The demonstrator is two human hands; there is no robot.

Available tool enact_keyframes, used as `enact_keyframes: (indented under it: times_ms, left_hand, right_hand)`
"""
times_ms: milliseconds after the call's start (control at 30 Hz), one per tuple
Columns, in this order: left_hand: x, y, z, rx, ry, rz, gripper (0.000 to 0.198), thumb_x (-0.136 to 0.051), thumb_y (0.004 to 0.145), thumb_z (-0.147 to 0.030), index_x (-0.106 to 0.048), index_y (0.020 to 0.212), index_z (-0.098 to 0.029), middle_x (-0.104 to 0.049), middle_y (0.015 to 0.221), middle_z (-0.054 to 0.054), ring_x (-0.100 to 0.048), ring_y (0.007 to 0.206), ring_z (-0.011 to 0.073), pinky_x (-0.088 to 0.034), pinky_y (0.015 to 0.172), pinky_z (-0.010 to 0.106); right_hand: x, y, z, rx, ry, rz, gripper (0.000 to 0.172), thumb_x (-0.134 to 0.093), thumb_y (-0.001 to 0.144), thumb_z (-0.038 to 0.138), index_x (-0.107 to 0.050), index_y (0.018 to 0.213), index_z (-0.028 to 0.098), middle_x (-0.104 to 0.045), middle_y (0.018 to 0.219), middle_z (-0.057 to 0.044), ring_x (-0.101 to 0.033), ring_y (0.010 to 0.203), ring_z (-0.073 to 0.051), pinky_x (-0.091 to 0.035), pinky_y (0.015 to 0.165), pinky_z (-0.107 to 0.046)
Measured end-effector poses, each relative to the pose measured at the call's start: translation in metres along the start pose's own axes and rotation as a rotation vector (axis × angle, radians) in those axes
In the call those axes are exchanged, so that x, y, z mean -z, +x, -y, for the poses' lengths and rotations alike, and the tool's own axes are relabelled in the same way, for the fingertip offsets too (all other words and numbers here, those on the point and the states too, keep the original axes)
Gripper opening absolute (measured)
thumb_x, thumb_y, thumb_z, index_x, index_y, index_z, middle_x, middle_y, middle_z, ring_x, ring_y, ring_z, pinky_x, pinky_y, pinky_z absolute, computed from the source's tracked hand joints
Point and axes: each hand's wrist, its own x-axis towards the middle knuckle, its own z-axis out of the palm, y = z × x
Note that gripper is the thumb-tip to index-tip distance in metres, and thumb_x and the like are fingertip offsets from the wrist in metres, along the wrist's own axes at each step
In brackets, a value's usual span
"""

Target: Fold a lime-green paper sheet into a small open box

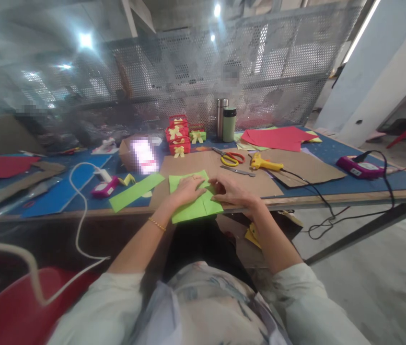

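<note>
A bright green sheet (191,206), paper or felt, with cuts and folds in it, lies at the table's front edge and overhangs it slightly. My left hand (187,189) rests flat across its middle, fingers stretched to the right. At the sheet's right side, the curled fingers of my right hand (226,189) pinch its edge; the fingertips are partly hidden. Beneath is a brown cardboard sheet (260,184). Just beyond my right hand are a craft knife (237,171), yellow-and-red-handled scissors (229,157) and a yellow glue gun (265,163).
A green strip (136,192) lies left of the sheet, near a lit, blurred phone (144,156). Small red boxes with bows (178,136) are stacked behind. Two flasks (229,125) stand beside red sheets (278,138). Cords hang from purple power blocks (360,167) over the front edge.
</note>
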Motion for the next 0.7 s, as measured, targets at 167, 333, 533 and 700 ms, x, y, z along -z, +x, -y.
enact_keyframes:
  times_ms: [167,333,533,700]
  left_hand:
    - [0.001,-0.003,-0.006,0.033,0.074,0.026,0.037,-0.049,0.100,-0.033,-0.062,0.133,-0.020,-0.060,0.145,0.012,-0.054,0.133,0.0295,-0.041,0.110,0.046]
    - [-0.008,-0.022,-0.023,0.037,0.196,-0.041,0.030,-0.050,0.100,-0.028,-0.067,0.121,-0.015,-0.064,0.138,0.016,-0.056,0.129,0.0313,-0.033,0.113,0.052]
    - [-0.030,-0.039,-0.026,0.052,0.117,-0.137,0.037,-0.049,0.102,-0.036,-0.060,0.132,-0.018,-0.059,0.146,0.016,-0.053,0.135,0.0279,-0.033,0.114,0.051]
    - [-0.038,-0.037,-0.027,0.072,0.104,-0.139,0.039,-0.050,0.102,-0.036,-0.059,0.135,-0.017,-0.058,0.148,0.017,-0.050,0.139,0.0296,-0.032,0.117,0.053]
  right_hand:
    - [-0.001,-0.007,-0.007,0.127,-0.012,-0.040,0.027,-0.071,0.083,0.030,-0.067,0.106,0.017,-0.062,0.099,-0.006,-0.058,0.087,-0.019,-0.048,0.079,-0.033]
    - [-0.002,-0.005,-0.008,0.254,-0.109,0.000,0.018,-0.062,0.093,0.029,-0.073,0.105,0.020,-0.068,0.109,-0.011,-0.060,0.105,-0.024,-0.047,0.094,-0.039]
    - [-0.009,-0.009,-0.012,0.236,-0.129,-0.041,0.018,-0.062,0.093,0.029,-0.074,0.103,0.020,-0.071,0.105,-0.011,-0.062,0.097,-0.024,-0.049,0.089,-0.039]
    - [-0.001,0.012,0.005,0.201,-0.110,-0.134,0.020,-0.055,0.093,0.023,-0.074,0.088,0.018,-0.071,0.091,-0.009,-0.063,0.084,-0.020,-0.048,0.078,-0.032]
